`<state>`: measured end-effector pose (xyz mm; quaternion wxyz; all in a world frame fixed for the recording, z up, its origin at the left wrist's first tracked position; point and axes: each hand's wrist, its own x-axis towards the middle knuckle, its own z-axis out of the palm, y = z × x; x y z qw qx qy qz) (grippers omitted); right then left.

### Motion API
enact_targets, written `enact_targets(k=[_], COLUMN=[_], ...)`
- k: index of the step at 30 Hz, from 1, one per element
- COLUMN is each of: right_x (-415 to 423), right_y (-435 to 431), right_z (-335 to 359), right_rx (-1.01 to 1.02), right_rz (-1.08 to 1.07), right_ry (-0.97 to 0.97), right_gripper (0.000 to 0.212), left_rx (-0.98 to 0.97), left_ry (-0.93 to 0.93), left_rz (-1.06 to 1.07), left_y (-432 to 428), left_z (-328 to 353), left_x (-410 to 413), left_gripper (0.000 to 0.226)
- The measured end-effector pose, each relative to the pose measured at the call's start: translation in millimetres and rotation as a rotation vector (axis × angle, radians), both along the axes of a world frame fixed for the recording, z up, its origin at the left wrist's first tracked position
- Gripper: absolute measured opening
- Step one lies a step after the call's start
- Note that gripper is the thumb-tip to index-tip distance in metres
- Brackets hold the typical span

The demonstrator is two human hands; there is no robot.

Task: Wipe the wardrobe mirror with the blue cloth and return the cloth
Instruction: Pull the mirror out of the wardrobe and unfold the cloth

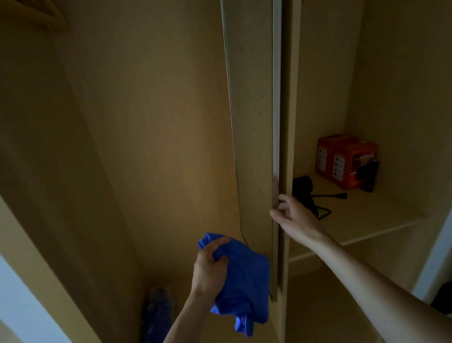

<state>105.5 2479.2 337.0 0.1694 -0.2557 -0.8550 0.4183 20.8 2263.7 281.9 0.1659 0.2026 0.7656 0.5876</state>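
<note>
On the wardrobe door (257, 111), right hand (295, 220); blue cloth (245, 279) in left hand (209, 269)

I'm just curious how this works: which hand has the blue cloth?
The left hand, which grips the bunched blue cloth. The right hand has no cloth; it grips the door edge instead.

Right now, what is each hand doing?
Left hand: holding the blue cloth.
Right hand: gripping the wardrobe door edge.
</note>
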Motion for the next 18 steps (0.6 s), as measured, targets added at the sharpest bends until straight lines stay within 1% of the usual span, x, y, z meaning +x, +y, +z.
enact_targets(k=[5, 8, 12, 14, 18], right_x=[-9, -12, -17, -7, -2], right_y=[7, 12, 12, 26, 26], right_z=[3, 2, -3, -5, -3], right_rx=[-0.097, -0.124, -0.150, -0.164, -0.032], right_rz=[0.026, 0.031, 0.030, 0.049, 0.047], right_ry=[-0.001, -0.011, -0.018, -0.012, 0.010], right_gripper=[0.073, 0.074, 0.062, 0.055, 0.050], left_rx=[-0.079, -0.131, -0.172, -0.201, -0.165], left_ry=[0.054, 0.088, 0.103, 0.128, 0.166], left_rz=[0.017, 0.008, -0.029, -0.037, -0.034], left_y=[13, 28, 41, 58, 65], left_z=[3, 7, 9, 16, 21], left_x=[1, 9, 20, 39, 46], left_gripper=[0.050, 0.051, 0.052, 0.052, 0.052])
